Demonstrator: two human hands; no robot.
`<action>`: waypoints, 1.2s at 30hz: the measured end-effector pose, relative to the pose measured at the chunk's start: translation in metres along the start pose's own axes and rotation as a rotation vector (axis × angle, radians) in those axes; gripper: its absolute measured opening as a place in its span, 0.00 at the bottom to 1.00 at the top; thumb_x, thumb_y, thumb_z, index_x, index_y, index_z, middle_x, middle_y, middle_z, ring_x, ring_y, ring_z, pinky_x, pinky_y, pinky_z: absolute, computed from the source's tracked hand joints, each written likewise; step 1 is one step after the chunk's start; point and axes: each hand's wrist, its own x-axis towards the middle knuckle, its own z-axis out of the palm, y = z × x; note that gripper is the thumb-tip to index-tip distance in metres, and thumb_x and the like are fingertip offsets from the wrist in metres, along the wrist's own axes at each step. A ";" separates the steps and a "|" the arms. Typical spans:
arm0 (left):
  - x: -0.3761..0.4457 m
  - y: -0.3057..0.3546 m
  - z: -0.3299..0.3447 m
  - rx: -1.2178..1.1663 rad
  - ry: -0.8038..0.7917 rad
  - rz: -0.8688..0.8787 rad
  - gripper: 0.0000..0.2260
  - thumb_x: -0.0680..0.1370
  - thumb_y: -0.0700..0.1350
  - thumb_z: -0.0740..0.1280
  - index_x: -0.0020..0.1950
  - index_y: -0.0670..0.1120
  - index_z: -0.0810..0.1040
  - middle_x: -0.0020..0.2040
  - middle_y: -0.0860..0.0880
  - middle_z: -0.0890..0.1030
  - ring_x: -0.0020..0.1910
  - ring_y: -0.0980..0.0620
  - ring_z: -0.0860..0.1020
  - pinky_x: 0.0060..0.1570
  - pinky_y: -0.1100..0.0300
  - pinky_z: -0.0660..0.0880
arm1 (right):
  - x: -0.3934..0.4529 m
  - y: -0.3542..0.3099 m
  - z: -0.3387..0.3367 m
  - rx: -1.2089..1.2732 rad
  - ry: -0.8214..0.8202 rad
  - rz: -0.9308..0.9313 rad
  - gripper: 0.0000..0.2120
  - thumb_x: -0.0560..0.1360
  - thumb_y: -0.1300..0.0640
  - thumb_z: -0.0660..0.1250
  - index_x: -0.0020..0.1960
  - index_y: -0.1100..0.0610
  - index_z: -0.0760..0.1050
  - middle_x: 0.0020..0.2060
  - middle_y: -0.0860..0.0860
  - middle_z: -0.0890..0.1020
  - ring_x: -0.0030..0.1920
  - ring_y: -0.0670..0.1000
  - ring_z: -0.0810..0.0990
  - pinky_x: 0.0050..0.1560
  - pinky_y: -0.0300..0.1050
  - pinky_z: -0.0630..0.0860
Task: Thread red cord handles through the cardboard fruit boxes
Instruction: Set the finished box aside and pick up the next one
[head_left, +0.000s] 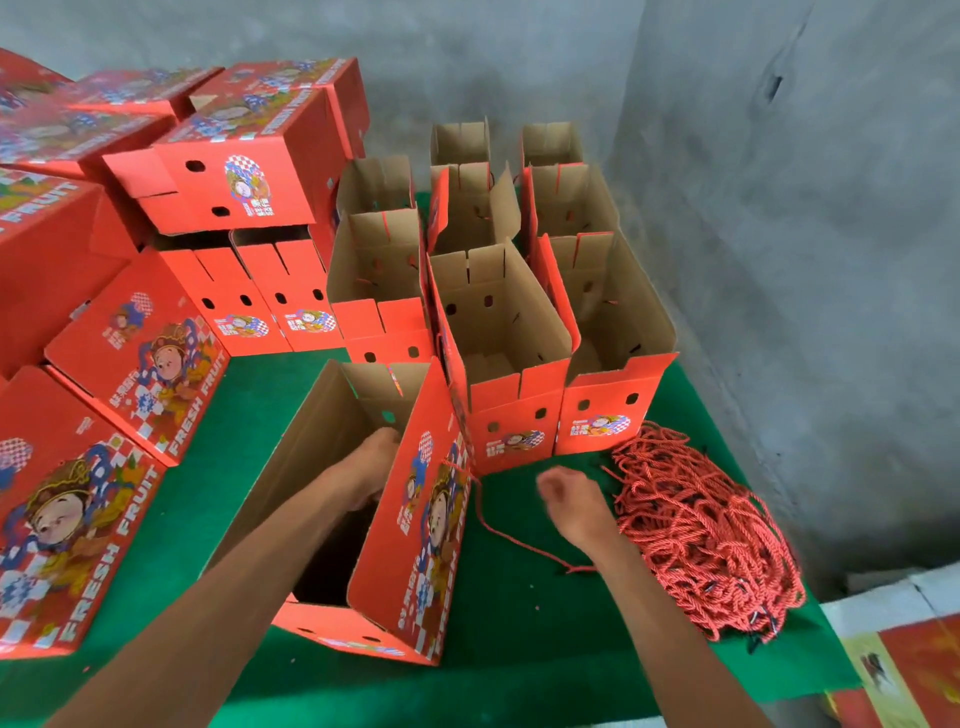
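An open red cardboard fruit box (410, 545) stands in front of me on the green table. My left hand (371, 462) reaches inside it, against the right wall; its fingers are hidden by that wall. A single red cord (511, 540) comes out of the box's right side and trails across the cloth. My right hand (571, 501) hovers beside the box with loosely curled fingers, above the cord, holding nothing that I can see. A heap of red cords (701, 530) lies just right of that hand.
Several open boxes (498, 332) stand upright in rows behind the one I work on. Closed and stacked red boxes (124, 374) fill the left side. A grey concrete wall (779, 234) closes the back and right. The green table (545, 649) ends at lower right.
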 end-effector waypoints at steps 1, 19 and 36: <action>-0.002 0.001 0.000 -0.004 -0.003 0.013 0.14 0.84 0.46 0.63 0.54 0.34 0.80 0.54 0.31 0.82 0.45 0.39 0.82 0.51 0.48 0.78 | -0.001 0.019 -0.005 -0.106 -0.021 0.050 0.12 0.83 0.63 0.62 0.58 0.61 0.83 0.57 0.56 0.85 0.59 0.55 0.83 0.62 0.45 0.75; -0.029 -0.006 0.009 -0.136 -0.180 0.040 0.35 0.67 0.79 0.64 0.62 0.57 0.79 0.53 0.52 0.87 0.52 0.50 0.86 0.51 0.49 0.81 | -0.011 0.038 0.015 -0.070 -0.223 0.187 0.13 0.80 0.52 0.70 0.49 0.63 0.82 0.45 0.59 0.87 0.40 0.53 0.83 0.45 0.48 0.78; -0.065 -0.029 -0.045 -0.301 -0.141 -0.159 0.22 0.68 0.63 0.67 0.51 0.50 0.88 0.53 0.40 0.86 0.45 0.44 0.86 0.48 0.52 0.82 | -0.091 -0.090 0.064 1.024 -0.293 -0.079 0.07 0.78 0.67 0.72 0.56 0.64 0.83 0.46 0.60 0.87 0.49 0.60 0.87 0.55 0.50 0.84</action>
